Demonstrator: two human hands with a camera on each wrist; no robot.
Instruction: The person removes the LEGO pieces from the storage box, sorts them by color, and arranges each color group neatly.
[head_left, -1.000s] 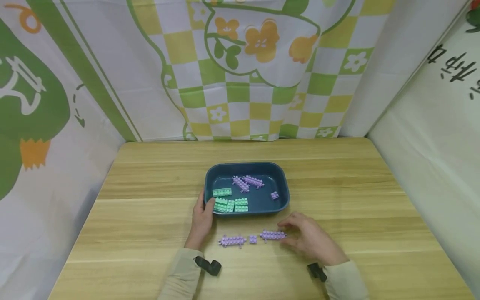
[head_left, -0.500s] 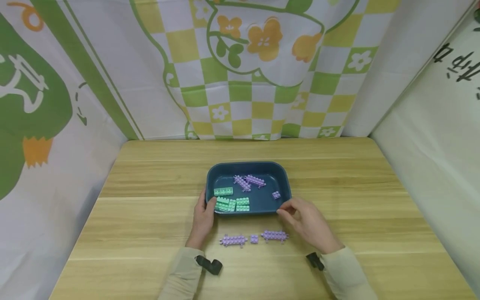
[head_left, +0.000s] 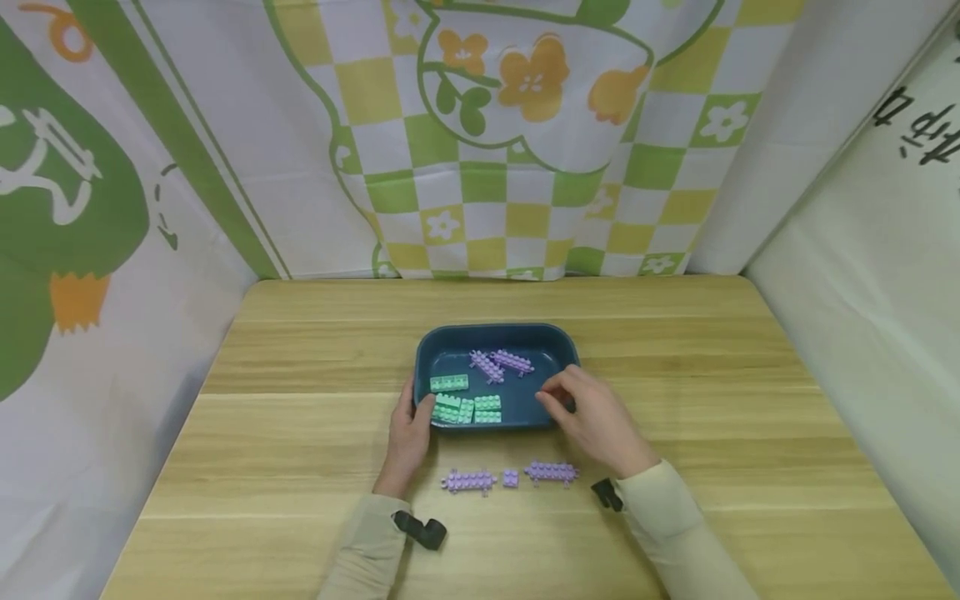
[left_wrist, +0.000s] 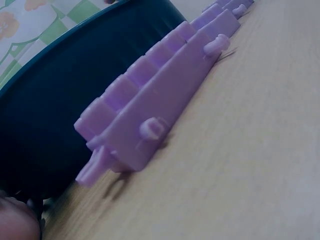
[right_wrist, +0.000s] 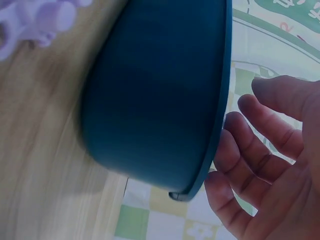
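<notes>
My left hand [head_left: 408, 437] grips the left end of a dark blue plastic bin [head_left: 495, 327], thumb over the rim. Above the bin's right side hovers my right hand [head_left: 600, 421], thumb and fingers apart with nothing seen between them; it covers the spot where a small purple brick lay. Inside the bin are several green building bricks [head_left: 449, 382] and two long purple bricks with side pegs, one leaning on the other [head_left: 513, 362]. In front of the bin lie a long purple brick [left_wrist: 150, 95], a small purple brick [head_left: 511, 478] and another long purple brick [head_left: 551, 472], in a row.
The bin stands on a wood-grain table [head_left: 315, 350]. Behind the table hangs a checked, flowered cloth [head_left: 517, 192], and white printed sheets flank it on both sides. A black wrist camera mount [head_left: 420, 529] sits at the left sleeve.
My right hand has left the right-hand long brick and moved forward and left, over the bin's rim to its right side. The left hand has stayed at the bin's left end.
</notes>
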